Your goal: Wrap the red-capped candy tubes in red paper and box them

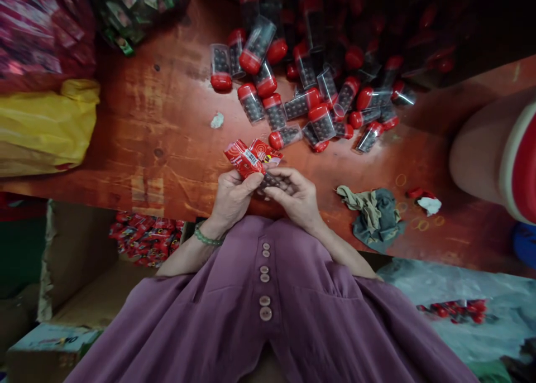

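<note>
Broadly, an orange-brown wooden surface [167, 115] spans the view, its near edge meeting the wearer's purple garment [234, 321]. At the far side, partly in shadow, lies a heap of red-capped clear tubes [321, 123] filled with dark balls. A pale bucket [477, 148] with a red lid stands at the right; a yellow bag [46, 129] lies at the left. Below the surface, an open cardboard box [79, 243] contains red packets [146, 235]. Crumpled cloths [377, 218] lie near the front edge, right of the hands. Centrally, the left hand [234, 196] pinches a red printed wrapper [240, 155] between thumb and fingers. The right hand [299, 196] has its grip closed on a tube of dark balls [274, 182], partly hidden by the fingers; whether it enters the wrapper cannot be told. Both articles are near the front edge. A green beaded bracelet [205, 238] rings the left wrist. Thin rubber bands [401, 180] lie beside the cloths.
</note>
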The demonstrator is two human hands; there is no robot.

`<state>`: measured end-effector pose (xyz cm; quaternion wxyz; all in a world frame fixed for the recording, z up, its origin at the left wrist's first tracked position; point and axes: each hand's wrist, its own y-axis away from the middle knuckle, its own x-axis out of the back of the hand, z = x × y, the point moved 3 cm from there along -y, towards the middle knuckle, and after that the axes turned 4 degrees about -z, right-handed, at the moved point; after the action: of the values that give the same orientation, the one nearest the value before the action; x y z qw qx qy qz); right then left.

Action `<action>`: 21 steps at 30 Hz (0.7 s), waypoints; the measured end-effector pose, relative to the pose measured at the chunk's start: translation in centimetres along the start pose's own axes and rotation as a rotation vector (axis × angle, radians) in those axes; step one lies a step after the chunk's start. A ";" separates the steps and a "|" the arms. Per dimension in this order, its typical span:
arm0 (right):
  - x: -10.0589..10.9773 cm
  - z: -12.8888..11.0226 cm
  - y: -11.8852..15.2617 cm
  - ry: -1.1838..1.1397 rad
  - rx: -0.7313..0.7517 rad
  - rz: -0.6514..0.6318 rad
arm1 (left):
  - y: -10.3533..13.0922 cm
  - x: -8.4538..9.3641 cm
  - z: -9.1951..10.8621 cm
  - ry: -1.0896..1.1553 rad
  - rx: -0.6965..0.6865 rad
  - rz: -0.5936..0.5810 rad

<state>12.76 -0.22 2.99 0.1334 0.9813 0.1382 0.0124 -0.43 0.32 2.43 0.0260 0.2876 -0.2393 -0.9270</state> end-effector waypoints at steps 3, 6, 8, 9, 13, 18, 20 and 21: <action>-1.0 0.4 -0.1 -0.167 -0.057 0.004 | 0.0 0.3 0.2 -0.011 0.008 -0.011; -1.5 0.2 -0.2 -0.165 0.048 0.043 | 0.0 0.5 0.5 0.036 -0.022 -0.035; -1.6 0.0 -0.3 -0.156 0.097 0.011 | 0.0 0.8 0.4 0.061 -0.040 -0.018; -1.6 0.0 -0.3 -0.144 0.111 -0.004 | 0.1 0.9 0.3 0.065 -0.041 -0.008; -1.1 -0.1 -0.3 0.003 0.206 0.055 | 0.6 0.9 -0.5 0.031 -0.007 -0.016; -0.9 -0.4 -0.7 0.196 0.373 0.108 | 1.0 0.9 -0.4 0.091 0.009 -0.061; -1.0 -0.5 -0.9 0.214 0.425 0.073 | 1.0 1.0 -0.2 0.151 -0.011 -0.021; -1.1 -0.6 -1.0 0.215 0.452 0.057 | 1.1 1.0 -0.1 0.172 -0.019 0.006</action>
<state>11.45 0.53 3.28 -0.1055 0.9827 0.1231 0.0895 -1.34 -0.86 2.32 0.0521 0.3653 -0.2284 -0.9009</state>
